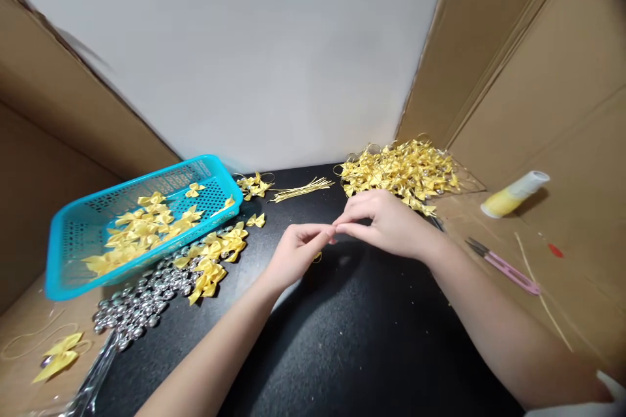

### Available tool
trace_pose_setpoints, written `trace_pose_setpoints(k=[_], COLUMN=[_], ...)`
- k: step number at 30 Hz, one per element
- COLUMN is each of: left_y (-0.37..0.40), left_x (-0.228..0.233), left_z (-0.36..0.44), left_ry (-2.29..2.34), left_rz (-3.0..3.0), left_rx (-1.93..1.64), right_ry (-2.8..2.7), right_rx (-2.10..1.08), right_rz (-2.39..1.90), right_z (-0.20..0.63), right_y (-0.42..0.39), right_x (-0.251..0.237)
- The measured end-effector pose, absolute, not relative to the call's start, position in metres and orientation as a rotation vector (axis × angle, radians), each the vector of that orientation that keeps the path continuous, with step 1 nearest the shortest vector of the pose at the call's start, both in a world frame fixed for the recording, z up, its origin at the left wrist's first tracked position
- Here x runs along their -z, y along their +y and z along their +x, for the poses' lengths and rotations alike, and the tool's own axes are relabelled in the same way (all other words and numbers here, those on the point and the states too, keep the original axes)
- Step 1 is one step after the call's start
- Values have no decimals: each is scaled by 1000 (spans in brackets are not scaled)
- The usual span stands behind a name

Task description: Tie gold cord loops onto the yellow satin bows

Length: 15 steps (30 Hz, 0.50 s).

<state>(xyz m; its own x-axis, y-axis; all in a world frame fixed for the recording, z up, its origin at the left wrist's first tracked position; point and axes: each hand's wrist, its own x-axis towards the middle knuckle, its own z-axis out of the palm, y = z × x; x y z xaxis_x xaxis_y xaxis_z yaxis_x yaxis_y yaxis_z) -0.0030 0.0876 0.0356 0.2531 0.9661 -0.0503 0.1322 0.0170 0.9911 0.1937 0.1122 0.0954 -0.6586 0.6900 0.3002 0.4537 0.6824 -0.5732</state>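
A small gold loop (317, 257) is pinched between left hand (293, 253) and right hand (386, 221) over the black mat (352, 339), a finished pile (401, 172) heaped behind, bows (141, 231) and beads (141, 303) left unused.

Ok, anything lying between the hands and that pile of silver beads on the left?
Nothing visible. Bare black mat lies between the left hand and the silver beads; loose yellow bows sit just beyond them.

Surface (352, 339): matt black, speckled. Basket (68, 254): perforated turquoise plastic. Bows (141, 231): satin-sheen yellow ribbon cloth. Beads (141, 303): glossy, silvery. Side walls (538, 78): plain brown cardboard, matt.
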Motion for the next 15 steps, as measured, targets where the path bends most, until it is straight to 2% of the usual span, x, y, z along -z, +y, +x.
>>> trace_pose_setpoints(k=[7,11,15], left_y=[79,80,82], left_x=[-30,-21,-17], left_z=[1,-1,-3], left_ry=[904,903,935], left_rz=[1255,1014,829], left_rx=[-804,-875,-1008], right_ry=[-2151,-1994,-2158], right_rx=[-966,-813,-682], right_rz=[-1035,-1089,-954], right_z=[186,183,184], right_y=[125,130,126], right_x=[-71,-61,-59])
